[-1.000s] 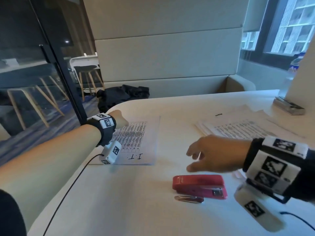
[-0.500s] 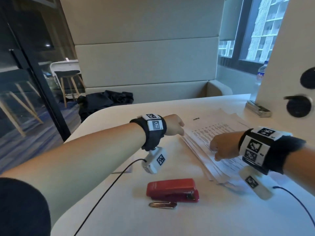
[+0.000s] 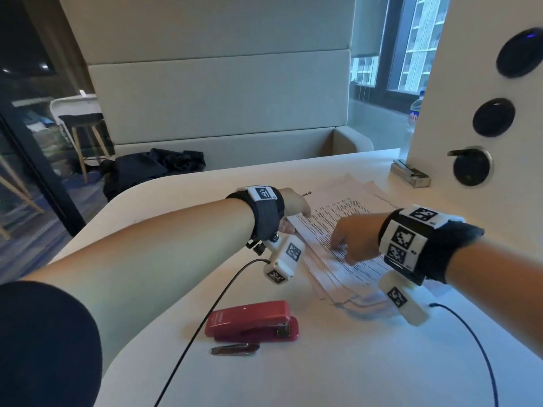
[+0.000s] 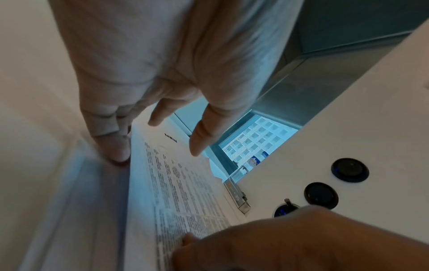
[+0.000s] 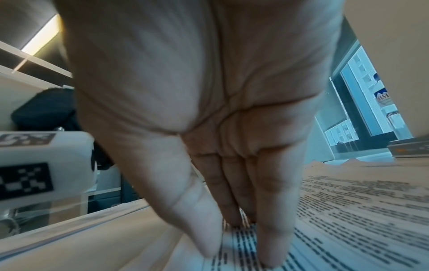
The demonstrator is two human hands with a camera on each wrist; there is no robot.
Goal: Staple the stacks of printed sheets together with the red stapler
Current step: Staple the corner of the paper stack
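A pale padded wall (image 3: 217,92) stands behind the white surface (image 3: 293,362). Right of the wall, a window (image 3: 411,48) shows buildings. Left of it, a stool (image 3: 83,124).

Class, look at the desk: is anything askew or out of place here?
Yes. The stack of printed sheets is fanned out, its near edges staggered rather than squared. A loose metal strip lies on the table beside the red stapler; what it is, I cannot tell.

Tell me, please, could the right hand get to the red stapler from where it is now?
Probably yes: the right hand only rests its fingertips on the printed sheets, holding nothing, and the red stapler lies uncovered on the table nearer the person, with nothing between.
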